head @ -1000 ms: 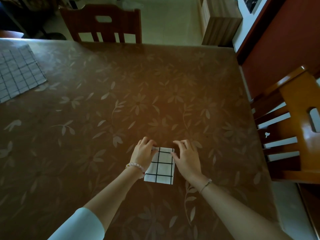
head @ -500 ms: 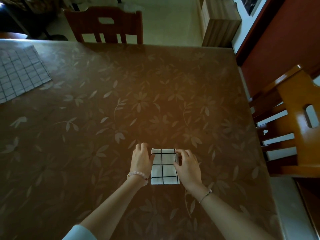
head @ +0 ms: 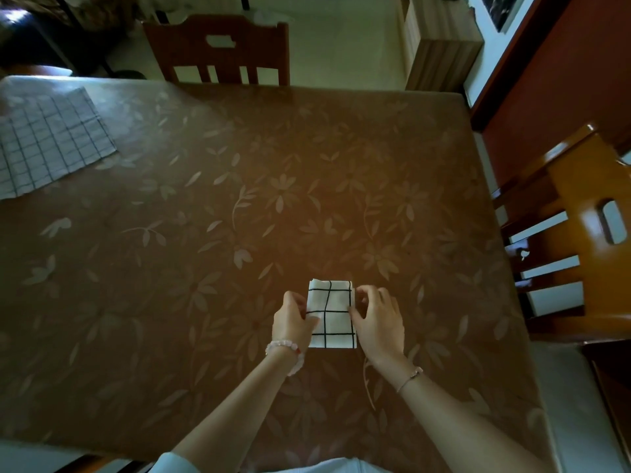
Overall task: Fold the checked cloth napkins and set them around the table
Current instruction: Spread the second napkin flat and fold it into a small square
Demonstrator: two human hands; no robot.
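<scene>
A small folded white napkin (head: 330, 314) with black check lines lies on the brown flowered table (head: 239, 216), near its front edge. My left hand (head: 293, 320) pinches the napkin's left edge with curled fingers. At the right edge, my right hand (head: 375, 319) pinches the cloth between thumb and fingers. A larger stack of unfolded checked napkins (head: 47, 141) lies flat at the table's far left corner.
A dark wooden chair (head: 222, 51) stands at the far side of the table. An orange wooden chair (head: 580, 233) stands at the right side. A wooden cabinet (head: 440, 46) sits on the floor beyond the far right corner.
Both hands slid from the napkin's far corners down to its side edges. The napkin now lies squarer to the table edge.
</scene>
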